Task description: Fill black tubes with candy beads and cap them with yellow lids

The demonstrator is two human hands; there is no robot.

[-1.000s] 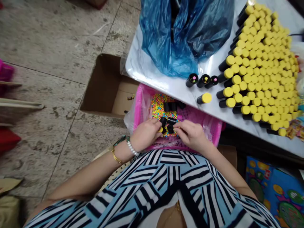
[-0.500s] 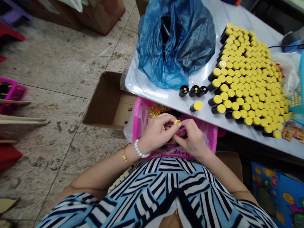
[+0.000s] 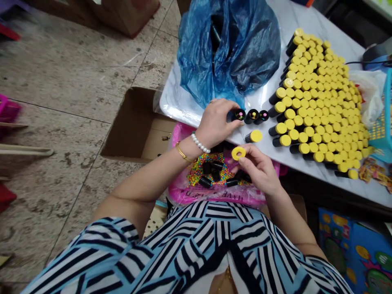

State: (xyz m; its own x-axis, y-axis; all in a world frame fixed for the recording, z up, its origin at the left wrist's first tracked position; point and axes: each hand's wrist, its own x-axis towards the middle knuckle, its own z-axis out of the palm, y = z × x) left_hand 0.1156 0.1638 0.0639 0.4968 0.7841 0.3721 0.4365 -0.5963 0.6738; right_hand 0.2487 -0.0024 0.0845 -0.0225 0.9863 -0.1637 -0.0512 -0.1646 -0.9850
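left hand (image 3: 216, 122) closed on a black tube (image 3: 235, 115), right hand (image 3: 255, 169) pinching what looks like a yellow ring (image 3: 238, 153)

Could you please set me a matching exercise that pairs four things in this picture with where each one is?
Things:
1. pearl bracelet
2. yellow ring-shaped piece
3. blue plastic bag
4. multicoloured beads

Places:
A. in the pink basket
B. held in the right hand
C. on the marble table
D. around the wrist of the left hand

Pairs: 1-D, 2-B, 3-C, 4-A
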